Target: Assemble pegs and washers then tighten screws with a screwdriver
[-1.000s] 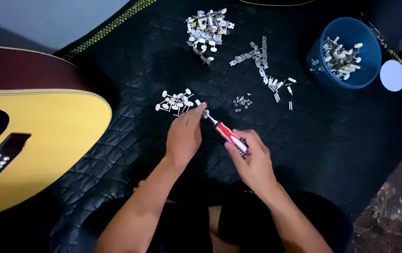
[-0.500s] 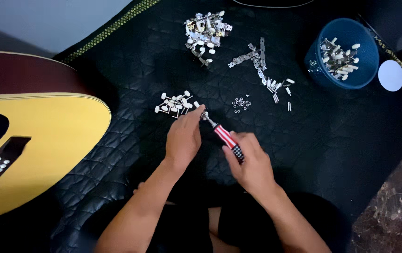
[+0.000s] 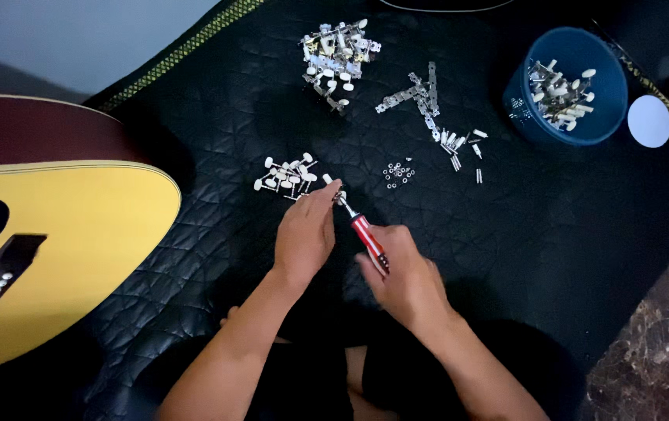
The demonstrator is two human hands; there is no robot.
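My right hand [image 3: 401, 273] grips a screwdriver [image 3: 365, 234] with a red and white handle, its metal tip pointing up and left. My left hand [image 3: 307, 230] pinches a small white-knobbed tuner part [image 3: 329, 181] at the tip of the screwdriver. Just left of that lies a small pile of white-knobbed tuner pegs [image 3: 286, 175] on the black quilted mat [image 3: 217, 234]. A cluster of tiny screws or washers [image 3: 398, 173] sits just right of my left fingertips.
A yellow acoustic guitar [image 3: 53, 242] lies at the left. A blue bucket [image 3: 572, 90] with tuner parts stands at top right, a white round lid [image 3: 649, 121] beside it. Another heap of tuners [image 3: 336, 51] and metal strips [image 3: 422, 97] lie at the top. Stone floor shows at lower right.
Both hands and the screwdriver stay at nearly the same spot; my right hand has shifted slightly on the handle. The piles have not moved.
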